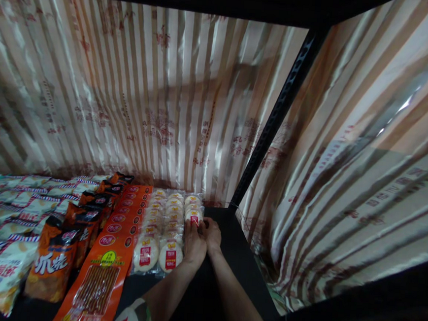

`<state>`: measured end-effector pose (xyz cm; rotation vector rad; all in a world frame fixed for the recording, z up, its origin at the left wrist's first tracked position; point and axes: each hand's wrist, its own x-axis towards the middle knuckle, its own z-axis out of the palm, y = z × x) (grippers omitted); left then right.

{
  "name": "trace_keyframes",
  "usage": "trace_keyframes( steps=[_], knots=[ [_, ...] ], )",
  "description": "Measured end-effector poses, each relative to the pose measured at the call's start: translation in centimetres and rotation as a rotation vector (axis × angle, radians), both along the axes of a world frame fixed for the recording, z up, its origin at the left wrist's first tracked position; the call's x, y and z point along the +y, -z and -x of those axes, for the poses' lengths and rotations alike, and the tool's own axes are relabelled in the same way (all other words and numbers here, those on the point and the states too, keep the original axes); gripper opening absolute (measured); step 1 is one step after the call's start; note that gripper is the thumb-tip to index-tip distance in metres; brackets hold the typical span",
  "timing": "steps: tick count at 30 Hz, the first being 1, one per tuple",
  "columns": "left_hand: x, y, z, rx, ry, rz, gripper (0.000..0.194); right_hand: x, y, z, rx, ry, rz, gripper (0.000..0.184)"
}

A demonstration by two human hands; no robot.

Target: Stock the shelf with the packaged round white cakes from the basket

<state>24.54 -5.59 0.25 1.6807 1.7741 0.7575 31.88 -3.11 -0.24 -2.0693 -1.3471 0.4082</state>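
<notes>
My left hand (194, 245) and my right hand (212, 235) are close together at the front of the rightmost row of clear-wrapped round white crackers. Between their fingers is a cracker packet (194, 215) with a red and yellow label; its lower part is hidden by the hands. My left fingers press along its front, while the curled right fingers pinch its right side. Two more rows of cracker packets stand to the left, with a front cracker packet (170, 259) beside my left wrist.
Overlapping orange packs of brown sticks (96, 289) lie left of the crackers. Further left are orange-and-black snack bags (52, 261) and several rows of white snack bags (5, 272). A black perforated post (277, 113) rises at the shelf's (227, 221) back right corner, before striped sheeting (189, 99).
</notes>
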Motion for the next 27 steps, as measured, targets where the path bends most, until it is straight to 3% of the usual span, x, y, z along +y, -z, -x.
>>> trace_keyframes(
  steps=[5,9,14,18,27],
  knots=[
    [0.3,1.1,-0.1,0.012,0.032,-0.045,0.048,0.4,0.1,0.0,-0.017,-0.071,-0.069,0.041],
    [0.8,1.9,-0.2,-0.014,0.070,-0.091,0.048,0.8,0.1,-0.1,-0.021,-0.114,-0.006,0.040],
    [0.6,1.2,-0.7,0.070,0.005,-0.059,0.045,1.0,-0.2,-0.3,-0.012,-0.106,0.050,0.038],
    [0.4,0.7,-0.9,0.154,0.051,-0.131,0.043,0.8,-0.5,-0.5,0.046,-0.157,0.067,0.035],
    [1.0,2.2,-1.4,0.127,0.043,-0.224,0.040,0.4,-0.2,-0.2,0.038,-0.149,-0.017,0.035]
  ],
)
